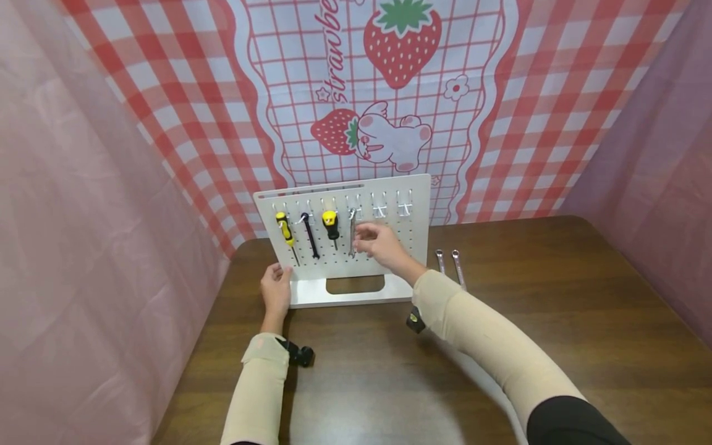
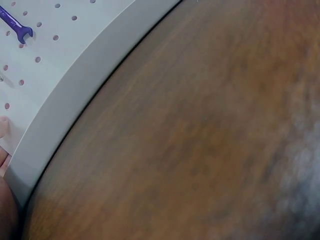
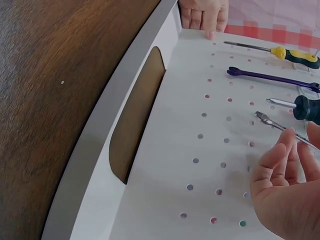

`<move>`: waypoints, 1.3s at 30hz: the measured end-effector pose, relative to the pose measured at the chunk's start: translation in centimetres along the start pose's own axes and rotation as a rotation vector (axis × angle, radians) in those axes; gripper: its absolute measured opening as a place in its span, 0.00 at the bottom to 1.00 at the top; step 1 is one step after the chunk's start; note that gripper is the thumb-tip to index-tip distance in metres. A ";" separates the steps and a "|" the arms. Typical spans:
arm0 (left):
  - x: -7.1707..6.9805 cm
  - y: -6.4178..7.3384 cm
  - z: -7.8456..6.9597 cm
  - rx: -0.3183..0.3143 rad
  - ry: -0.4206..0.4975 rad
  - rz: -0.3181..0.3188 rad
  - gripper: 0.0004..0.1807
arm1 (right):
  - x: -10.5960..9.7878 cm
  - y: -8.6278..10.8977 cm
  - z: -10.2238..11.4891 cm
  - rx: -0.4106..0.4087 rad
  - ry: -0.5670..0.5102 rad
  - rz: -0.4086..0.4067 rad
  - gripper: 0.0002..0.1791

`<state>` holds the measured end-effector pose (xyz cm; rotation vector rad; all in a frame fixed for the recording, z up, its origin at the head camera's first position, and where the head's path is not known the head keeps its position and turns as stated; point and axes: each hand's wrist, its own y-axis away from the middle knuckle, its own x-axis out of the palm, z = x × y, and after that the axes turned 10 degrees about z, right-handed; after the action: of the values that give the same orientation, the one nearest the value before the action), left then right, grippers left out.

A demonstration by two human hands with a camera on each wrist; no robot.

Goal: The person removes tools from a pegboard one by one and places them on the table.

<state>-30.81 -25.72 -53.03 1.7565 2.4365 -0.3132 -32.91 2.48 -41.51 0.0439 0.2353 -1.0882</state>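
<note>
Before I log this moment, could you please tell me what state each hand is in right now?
Left hand: closed, holding the edge of the board.
Right hand: closed, pinching the silver wrench at the board.

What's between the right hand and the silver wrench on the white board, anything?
Nothing that shows. The right hand is right at the silver wrench. The nearest screwdriver hangs beside the wrench, not in between.

Pegboard [image 1: 311, 269] on table [image 1: 361, 377]; tools [image 1: 332, 228] hang on pegboard; wrenches [image 1: 458, 267] right of it
</note>
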 end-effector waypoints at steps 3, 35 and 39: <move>0.1 0.0 0.0 -0.002 -0.001 0.001 0.19 | 0.2 -0.1 0.0 -0.013 0.026 0.000 0.16; 0.0 0.4 -0.8 -0.011 0.006 0.004 0.19 | 1.7 2.4 1.2 -0.080 -0.056 0.031 0.12; 0.0 0.4 -0.8 -0.007 0.008 0.005 0.19 | 1.7 2.7 1.4 -0.080 -0.064 0.038 0.13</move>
<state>-30.42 -25.38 -52.29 1.7642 2.4357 -0.2976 -29.51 2.04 -40.68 -0.0581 0.2196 -1.0396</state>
